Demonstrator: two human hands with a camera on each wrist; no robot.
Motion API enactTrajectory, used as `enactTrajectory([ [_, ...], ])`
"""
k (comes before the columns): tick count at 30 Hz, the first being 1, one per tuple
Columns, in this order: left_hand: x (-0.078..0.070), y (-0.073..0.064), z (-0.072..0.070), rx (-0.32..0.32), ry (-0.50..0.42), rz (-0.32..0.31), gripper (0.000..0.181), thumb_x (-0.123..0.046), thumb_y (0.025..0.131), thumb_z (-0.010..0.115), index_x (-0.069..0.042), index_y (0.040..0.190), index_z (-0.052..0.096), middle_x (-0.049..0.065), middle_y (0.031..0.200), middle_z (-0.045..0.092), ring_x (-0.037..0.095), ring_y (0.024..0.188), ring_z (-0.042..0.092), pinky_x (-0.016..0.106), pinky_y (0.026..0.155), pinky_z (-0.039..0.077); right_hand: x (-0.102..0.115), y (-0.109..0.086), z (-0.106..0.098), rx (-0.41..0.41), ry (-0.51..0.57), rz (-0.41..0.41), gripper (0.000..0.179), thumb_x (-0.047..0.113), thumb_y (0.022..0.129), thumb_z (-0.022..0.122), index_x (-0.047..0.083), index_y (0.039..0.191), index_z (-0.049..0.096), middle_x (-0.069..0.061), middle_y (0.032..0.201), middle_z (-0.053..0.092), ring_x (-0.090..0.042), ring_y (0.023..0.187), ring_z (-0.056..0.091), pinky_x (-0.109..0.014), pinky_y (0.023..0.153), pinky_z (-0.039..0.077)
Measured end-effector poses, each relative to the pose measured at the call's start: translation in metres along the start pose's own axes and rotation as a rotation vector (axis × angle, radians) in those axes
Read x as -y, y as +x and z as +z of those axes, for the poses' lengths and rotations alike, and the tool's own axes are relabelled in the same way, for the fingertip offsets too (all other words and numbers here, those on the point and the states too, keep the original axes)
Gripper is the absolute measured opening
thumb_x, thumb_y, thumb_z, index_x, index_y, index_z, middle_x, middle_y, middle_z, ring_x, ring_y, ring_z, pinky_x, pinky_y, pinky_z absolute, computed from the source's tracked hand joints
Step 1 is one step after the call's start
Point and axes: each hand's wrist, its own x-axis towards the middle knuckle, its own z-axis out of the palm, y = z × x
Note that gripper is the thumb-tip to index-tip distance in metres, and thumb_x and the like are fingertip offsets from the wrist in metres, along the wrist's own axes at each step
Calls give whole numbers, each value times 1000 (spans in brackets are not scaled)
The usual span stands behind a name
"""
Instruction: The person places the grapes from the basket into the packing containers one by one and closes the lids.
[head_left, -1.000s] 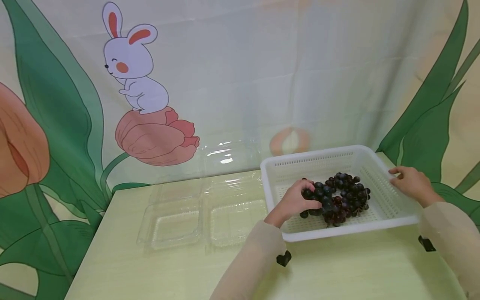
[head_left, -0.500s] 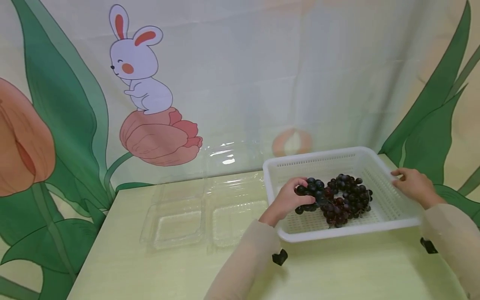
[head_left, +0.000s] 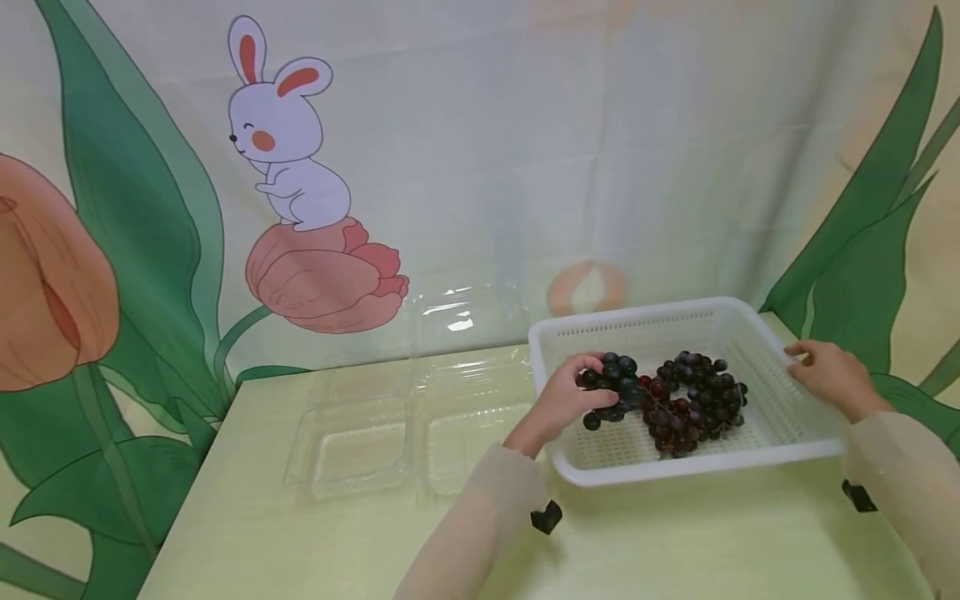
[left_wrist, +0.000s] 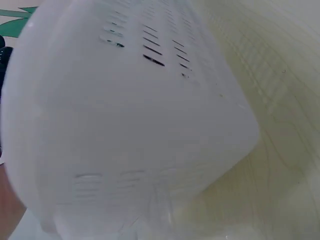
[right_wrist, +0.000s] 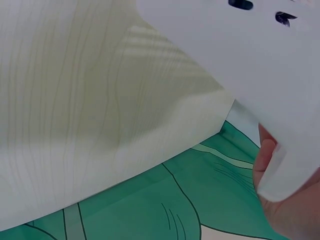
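Note:
My left hand [head_left: 566,400] grips a bunch of dark grapes [head_left: 617,382] above the left part of a white plastic basket [head_left: 675,472]. A second bunch of dark and reddish grapes [head_left: 701,404] lies on the basket floor, and the two bunches touch or overlap. At the basket's right side my right hand [head_left: 832,377] holds the rim; in the right wrist view its fingers [right_wrist: 263,154] curl around the rim's edge. The basket wall [left_wrist: 125,120] fills most of the left wrist view, hiding nearly all of the left hand there.
Two clear plastic boxes with raised lids stand left of the basket: a smaller box [head_left: 360,492] and a larger one [head_left: 442,487]. A printed cloth [head_left: 465,167] with a rabbit and tulips hangs behind the pale wooden table [head_left: 300,550].
My left hand has moved left with its bunch of grapes, drawing it away from the other bunch. The right hand keeps its place on the basket rim. The head view has shifted slightly.

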Motion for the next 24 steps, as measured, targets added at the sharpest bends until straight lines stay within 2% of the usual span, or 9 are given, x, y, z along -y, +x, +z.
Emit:
enactTrajectory([
  [5, -22, -14, -11, 7, -44, 21, 26, -3, 71, 63, 1, 92, 48, 10, 132, 43, 21, 103, 49, 25, 81, 41, 1, -1, 0, -3, -4, -6, 44, 23, 89, 47, -7, 120, 42, -34, 109, 49, -41, 87, 52, -36, 59, 41],
  [12, -13, -8, -23, 6, -79, 41, 28, -2, 70, 64, 2, 92, 47, 10, 132, 43, 20, 101, 51, 22, 78, 43, 3, -3, 1, -6, 10, 4, 44, 21, 89, 47, -8, 121, 42, -34, 108, 49, -39, 83, 54, -34, 57, 41],
  [18, -15, -13, -35, -16, -60, 76, 30, -2, 71, 63, 4, 95, 46, 11, 133, 42, 24, 105, 51, 25, 79, 46, 5, -4, 1, -12, 13, 2, 43, 21, 89, 47, -8, 120, 42, -35, 108, 49, -40, 84, 53, -35, 57, 41],
  [24, -17, -20, -48, -23, -62, 75, 29, -2, 72, 62, 4, 95, 45, 10, 133, 41, 26, 104, 51, 28, 78, 48, 5, -4, 0, -13, 8, -3, 44, 21, 89, 47, -8, 121, 42, -35, 109, 48, -42, 88, 52, -37, 59, 41],
])
